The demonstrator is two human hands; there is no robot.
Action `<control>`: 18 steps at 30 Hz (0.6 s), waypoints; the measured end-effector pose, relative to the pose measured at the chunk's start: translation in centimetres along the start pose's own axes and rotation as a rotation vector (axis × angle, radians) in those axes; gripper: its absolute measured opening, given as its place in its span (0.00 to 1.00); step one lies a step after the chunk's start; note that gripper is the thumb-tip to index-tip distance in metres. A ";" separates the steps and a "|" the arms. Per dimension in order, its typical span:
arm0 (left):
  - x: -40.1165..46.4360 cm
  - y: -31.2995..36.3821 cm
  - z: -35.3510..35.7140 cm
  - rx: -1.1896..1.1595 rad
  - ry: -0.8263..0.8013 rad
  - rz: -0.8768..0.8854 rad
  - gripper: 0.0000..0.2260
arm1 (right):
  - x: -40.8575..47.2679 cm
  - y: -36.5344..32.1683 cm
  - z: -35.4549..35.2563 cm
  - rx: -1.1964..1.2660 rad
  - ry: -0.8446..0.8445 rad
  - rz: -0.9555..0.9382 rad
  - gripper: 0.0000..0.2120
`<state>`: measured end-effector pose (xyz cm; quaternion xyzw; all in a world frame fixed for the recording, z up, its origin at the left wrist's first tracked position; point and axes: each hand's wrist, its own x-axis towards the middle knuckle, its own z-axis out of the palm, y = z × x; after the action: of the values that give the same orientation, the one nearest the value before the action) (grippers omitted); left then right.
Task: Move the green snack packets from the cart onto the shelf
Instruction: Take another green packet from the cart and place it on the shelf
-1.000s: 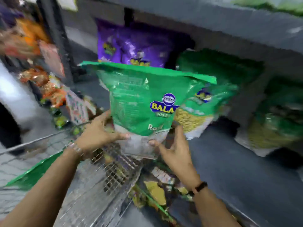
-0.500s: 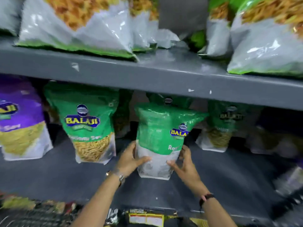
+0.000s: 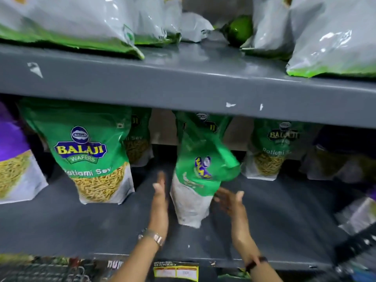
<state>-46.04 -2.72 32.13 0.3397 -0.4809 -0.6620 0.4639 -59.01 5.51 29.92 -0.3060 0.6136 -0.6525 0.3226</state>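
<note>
A green snack packet (image 3: 198, 176) stands on the grey shelf (image 3: 101, 226), turned edge-on and leaning right, its image blurred. My left hand (image 3: 159, 197) is flat and open just left of it, fingers pointing inward. My right hand (image 3: 228, 200) is open just right of its base, fingers spread and blurred. Neither hand grips the packet. Another green packet (image 3: 89, 151) stands upright to the left, facing forward, and a third (image 3: 270, 151) stands to the right further back. More green packets sit behind them in shadow.
A purple packet (image 3: 14, 159) stands at the far left of the same shelf. The upper shelf (image 3: 183, 82) overhangs closely, loaded with grey-and-green bags (image 3: 333, 37). The cart's wire mesh (image 3: 40, 271) shows at the bottom left. A yellow price label (image 3: 176, 271) hangs on the shelf edge.
The packet went from above the cart onto the shelf. Since half a second ago both hands have come off it, and it has twisted edge-on and tipped right.
</note>
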 end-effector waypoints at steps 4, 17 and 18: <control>-0.9 -1.8 -0.5 0.045 0.158 0.075 0.21 | 1.0 -0.8 -0.1 0.047 0.111 -0.032 0.26; -0.5 -1.8 -0.1 0.081 0.185 0.094 0.47 | -1.1 -0.5 2.0 0.051 0.138 -0.044 0.43; -1.0 -2.2 0.1 0.081 0.179 0.106 0.49 | -0.6 -0.9 2.1 0.030 0.099 -0.048 0.41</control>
<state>-46.47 -1.47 30.05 0.3899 -0.4812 -0.5836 0.5253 -57.00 4.75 30.95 -0.2828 0.6116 -0.6835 0.2807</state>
